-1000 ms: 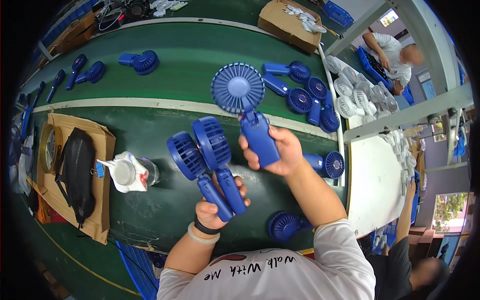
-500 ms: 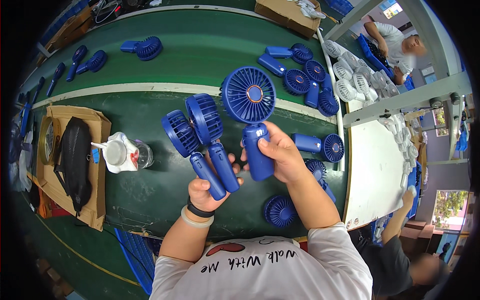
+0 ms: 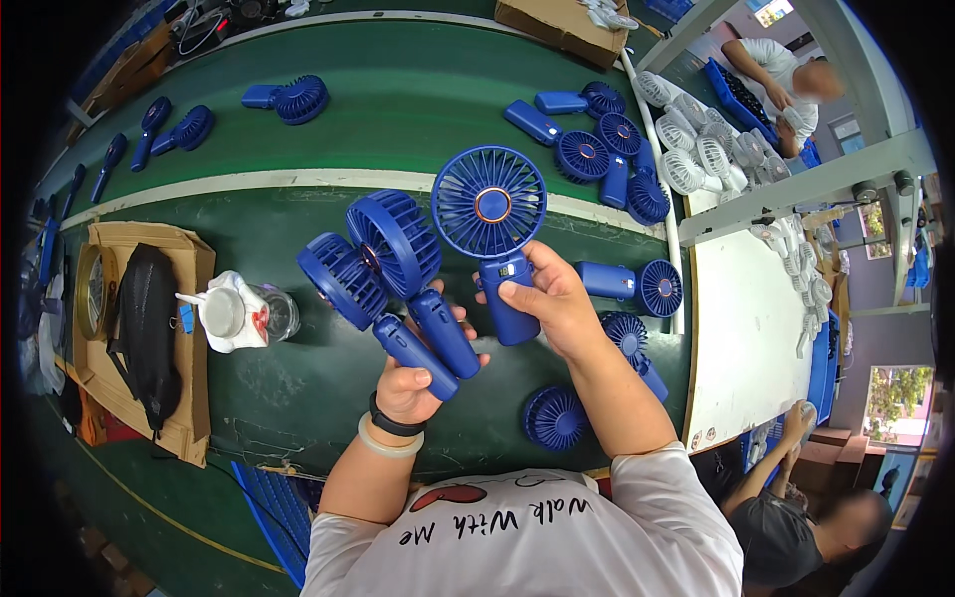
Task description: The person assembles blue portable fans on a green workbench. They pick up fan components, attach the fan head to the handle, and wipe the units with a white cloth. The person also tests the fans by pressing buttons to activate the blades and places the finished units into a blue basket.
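Note:
Two blue handheld fans, one [image 3: 343, 282] lower and one [image 3: 398, 244] overlapping it, are gripped side by side by their handles in my left hand [image 3: 403, 394]. Their heads lean up and to the left. My right hand [image 3: 559, 303] is closed around the handle of a third blue handheld fan [image 3: 476, 224], whose round grille faces up at me. My right thumb presses on the front of that handle, just under a small lit display. All three fans are held above the green work table [image 3: 269, 398].
Several more blue fans [image 3: 582, 156] lie on the green conveyor belt [image 3: 398, 90] and to my right. On the left are a cardboard tray [image 3: 199, 328] with a black pouch [image 3: 149, 328] and a wrapped jar [image 3: 229, 313]. White fans [image 3: 716, 149] pile up at right, near two co-workers.
The fans in my left hand have tilted further left. The right-hand fan has dropped slightly, and its handle display now shows lit digits. A co-worker's arm at lower right has moved.

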A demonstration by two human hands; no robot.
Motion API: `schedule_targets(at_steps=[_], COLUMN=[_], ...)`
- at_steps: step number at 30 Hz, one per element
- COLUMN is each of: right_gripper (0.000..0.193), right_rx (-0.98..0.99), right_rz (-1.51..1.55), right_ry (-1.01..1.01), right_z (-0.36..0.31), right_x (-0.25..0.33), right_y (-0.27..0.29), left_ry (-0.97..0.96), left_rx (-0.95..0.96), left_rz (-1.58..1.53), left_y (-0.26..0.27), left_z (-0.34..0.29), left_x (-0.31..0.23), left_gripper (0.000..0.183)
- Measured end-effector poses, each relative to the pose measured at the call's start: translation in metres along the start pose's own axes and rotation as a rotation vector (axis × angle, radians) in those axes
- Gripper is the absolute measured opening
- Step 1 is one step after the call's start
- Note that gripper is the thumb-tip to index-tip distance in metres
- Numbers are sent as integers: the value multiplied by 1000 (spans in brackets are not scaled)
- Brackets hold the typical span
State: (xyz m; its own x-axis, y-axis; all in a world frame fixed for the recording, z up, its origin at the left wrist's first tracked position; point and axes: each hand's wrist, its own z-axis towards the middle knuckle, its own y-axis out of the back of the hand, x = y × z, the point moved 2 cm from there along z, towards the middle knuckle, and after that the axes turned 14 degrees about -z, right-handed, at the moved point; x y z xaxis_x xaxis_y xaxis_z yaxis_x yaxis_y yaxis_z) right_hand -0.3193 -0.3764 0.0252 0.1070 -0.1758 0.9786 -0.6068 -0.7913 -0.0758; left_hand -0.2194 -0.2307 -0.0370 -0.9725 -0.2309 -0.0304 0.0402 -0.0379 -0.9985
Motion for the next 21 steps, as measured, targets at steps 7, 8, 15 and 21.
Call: schedule_targets(at_steps=[7, 8, 15, 21], right_gripper=[45, 45, 47, 71], right_rx=[-65, -57, -76, 142], right_rz=[-67, -60, -42, -703], right_ry=[78, 69, 84, 426], right_z=[2, 2, 1, -20], right_x=[-5, -6, -6, 3], right_y=[0, 2, -1, -12], left_ry=[-22, -18, 3, 50], left_rx=[8, 7, -9, 60], left_rz=[-49, -47, 1, -53], left_y=[3, 4, 2, -12], left_z=[1, 1, 0, 1], left_x=[0, 1, 1, 3], left_gripper=[85, 85, 83, 83])
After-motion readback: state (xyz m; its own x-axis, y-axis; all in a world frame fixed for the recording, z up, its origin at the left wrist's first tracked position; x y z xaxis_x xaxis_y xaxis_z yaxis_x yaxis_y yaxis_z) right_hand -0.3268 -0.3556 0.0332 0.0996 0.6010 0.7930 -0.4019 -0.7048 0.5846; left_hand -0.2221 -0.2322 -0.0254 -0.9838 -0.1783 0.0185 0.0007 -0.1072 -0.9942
